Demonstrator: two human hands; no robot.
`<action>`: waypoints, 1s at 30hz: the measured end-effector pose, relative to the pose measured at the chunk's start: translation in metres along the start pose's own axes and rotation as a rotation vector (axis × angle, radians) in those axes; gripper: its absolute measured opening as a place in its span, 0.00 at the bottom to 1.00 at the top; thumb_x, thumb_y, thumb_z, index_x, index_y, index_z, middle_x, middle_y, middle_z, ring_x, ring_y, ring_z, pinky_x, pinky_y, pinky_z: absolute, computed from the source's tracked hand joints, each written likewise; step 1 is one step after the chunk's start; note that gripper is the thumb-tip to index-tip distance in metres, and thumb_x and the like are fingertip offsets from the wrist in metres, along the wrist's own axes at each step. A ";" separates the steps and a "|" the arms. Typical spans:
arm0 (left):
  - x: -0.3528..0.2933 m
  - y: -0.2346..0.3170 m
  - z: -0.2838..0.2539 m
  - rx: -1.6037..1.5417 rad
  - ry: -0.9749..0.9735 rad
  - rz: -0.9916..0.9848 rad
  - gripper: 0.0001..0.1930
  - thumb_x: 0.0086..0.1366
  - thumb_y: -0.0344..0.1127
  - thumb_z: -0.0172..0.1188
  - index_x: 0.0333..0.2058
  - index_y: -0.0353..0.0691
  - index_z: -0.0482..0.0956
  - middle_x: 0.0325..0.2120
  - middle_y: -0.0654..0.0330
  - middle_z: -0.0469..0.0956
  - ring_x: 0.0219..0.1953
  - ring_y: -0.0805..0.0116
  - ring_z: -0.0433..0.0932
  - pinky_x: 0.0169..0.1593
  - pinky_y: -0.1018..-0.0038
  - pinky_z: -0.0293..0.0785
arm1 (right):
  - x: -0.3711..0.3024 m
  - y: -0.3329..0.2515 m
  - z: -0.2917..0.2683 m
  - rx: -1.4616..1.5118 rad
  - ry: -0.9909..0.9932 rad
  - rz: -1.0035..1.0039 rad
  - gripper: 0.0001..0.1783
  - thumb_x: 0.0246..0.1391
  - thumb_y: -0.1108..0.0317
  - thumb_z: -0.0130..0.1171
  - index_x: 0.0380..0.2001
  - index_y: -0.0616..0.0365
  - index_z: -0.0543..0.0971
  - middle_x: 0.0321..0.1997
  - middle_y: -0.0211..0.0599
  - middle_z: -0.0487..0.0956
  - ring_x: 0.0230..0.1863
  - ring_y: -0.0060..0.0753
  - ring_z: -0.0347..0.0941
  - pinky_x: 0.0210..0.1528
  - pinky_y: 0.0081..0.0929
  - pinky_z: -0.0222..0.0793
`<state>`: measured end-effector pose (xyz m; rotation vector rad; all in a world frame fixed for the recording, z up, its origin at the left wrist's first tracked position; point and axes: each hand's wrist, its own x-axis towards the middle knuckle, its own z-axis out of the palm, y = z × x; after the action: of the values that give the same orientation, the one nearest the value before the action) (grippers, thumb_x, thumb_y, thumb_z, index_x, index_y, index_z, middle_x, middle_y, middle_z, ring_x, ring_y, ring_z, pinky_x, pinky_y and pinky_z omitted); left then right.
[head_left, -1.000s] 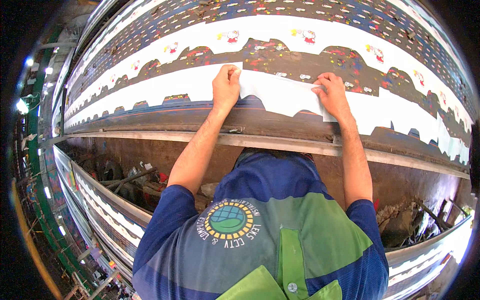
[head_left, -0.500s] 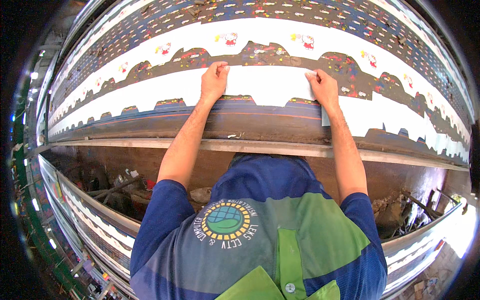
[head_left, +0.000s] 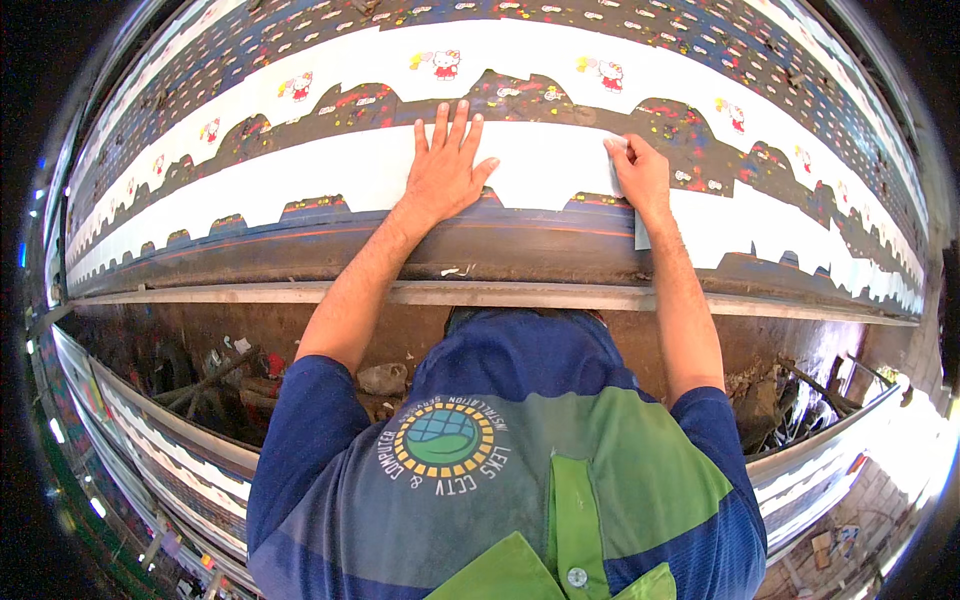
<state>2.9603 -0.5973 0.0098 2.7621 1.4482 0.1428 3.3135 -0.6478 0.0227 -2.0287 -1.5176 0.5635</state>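
A white fabric piece (head_left: 550,165) with a shaped lower edge lies on a long dark table (head_left: 520,245), in a row of similar pieces. My left hand (head_left: 443,170) rests flat on its left part, fingers spread and pointing away from me, holding nothing. At the upper right corner of that piece, my right hand (head_left: 643,178) pinches the edge between thumb and fingers. Beyond both hands runs another row of white pieces (head_left: 520,50), each with a small red-and-yellow cartoon figure. Dark, paint-spotted table surface shows between the rows.
A pale rail (head_left: 480,294) runs along the table's near edge, by my body. Below it are sticks and scraps (head_left: 200,385) at the left. Behind me, to both sides, another table (head_left: 200,440) carries white pieces. A small white scrap (head_left: 458,271) lies near the rail.
My left hand has let go of its pinch on the fabric's edge and now lies spread flat on it. The right hand keeps its pinch. The whole view has shifted slightly.
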 end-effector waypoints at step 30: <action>0.057 0.297 -0.019 -0.516 0.184 -0.032 0.13 0.69 0.24 0.65 0.51 0.35 0.84 0.50 0.49 0.83 0.53 0.43 0.80 0.59 0.53 0.76 | -0.019 0.205 -0.206 -0.153 -0.197 -0.489 0.30 0.60 0.66 0.75 0.66 0.42 0.82 0.60 0.34 0.79 0.63 0.47 0.72 0.65 0.51 0.66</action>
<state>3.2347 -0.7199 0.0505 2.3502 1.2613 0.6804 3.5864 -0.7466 0.0498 -1.6468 -2.1426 0.4659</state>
